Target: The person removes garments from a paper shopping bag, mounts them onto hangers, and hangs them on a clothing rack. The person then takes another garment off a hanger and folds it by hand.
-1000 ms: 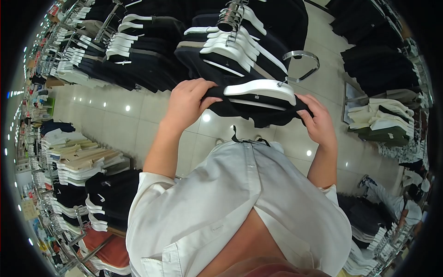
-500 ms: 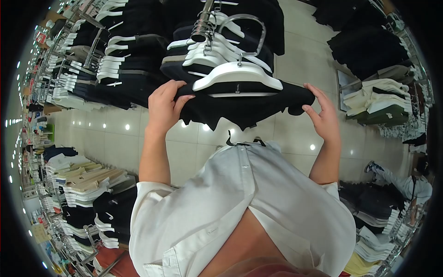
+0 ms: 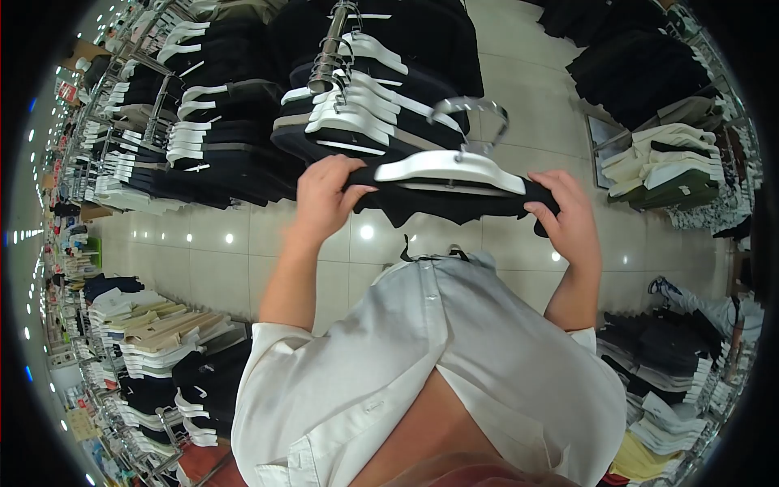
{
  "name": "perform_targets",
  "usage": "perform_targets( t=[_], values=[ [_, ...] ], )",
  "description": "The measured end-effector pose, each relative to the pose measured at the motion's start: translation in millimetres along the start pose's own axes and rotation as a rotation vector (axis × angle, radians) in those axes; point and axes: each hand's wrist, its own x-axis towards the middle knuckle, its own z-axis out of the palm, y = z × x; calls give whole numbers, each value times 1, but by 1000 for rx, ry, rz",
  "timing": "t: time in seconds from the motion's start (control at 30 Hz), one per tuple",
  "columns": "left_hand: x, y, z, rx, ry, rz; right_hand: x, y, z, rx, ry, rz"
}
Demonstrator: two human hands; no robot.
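A black garment (image 3: 418,203) hangs on a white hanger (image 3: 450,168) in front of me. My left hand (image 3: 324,195) pinches the garment at its left shoulder, thumb toward me. At the opposite shoulder my right hand (image 3: 561,207) grips the cloth between thumb and fingers. The hanger's metal hook (image 3: 497,122) is blurred and stands apart from the rail (image 3: 329,57). Behind it, several more white hangers (image 3: 353,114) carry dark garments on that rail. The lower part of the held garment is foreshortened and mostly out of sight.
Racks of dark clothes (image 3: 231,142) stand on the left, and cream and green garments (image 3: 665,166) hang at the right. Light folded-looking clothes (image 3: 154,321) are at lower left. A person (image 3: 714,312) is at the far right. Shiny floor tiles (image 3: 519,243) run between the racks.
The garment and its hanger have moved right and toward me, away from the rail's end. My left hand has shifted right with it; my right hand is slightly lower. The hook has tilted.
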Motion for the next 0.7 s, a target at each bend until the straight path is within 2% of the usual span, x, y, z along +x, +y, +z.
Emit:
perform_targets(
  t=[0.13, 0.17, 0.27, 0.33, 0.4, 0.6, 0.7],
  values=[
    [-2, 7, 38, -36, -11, -12, -11, 13, -6, 8, 13, 76],
    [-9, -1, 48, -102, -123, -72, -16, 21, -9, 1, 25, 78],
    [10, 6, 53, -161, -39, -95, -32, 43, -30, -34, 71, 137],
    [16, -11, 53, -108, 38, -177, -48, 57, -49, -28, 132, 247],
    [27, -25, 55, 5, 63, -137, -65, 76, -73, -89, 168, 269],
    [94, -23, 104, 243, -152, 46, -97, 104, -135, -152, 239, 396],
    [109, -32, 145, 486, -232, 34, -108, 111, -159, -168, 281, 415]
  ],
)
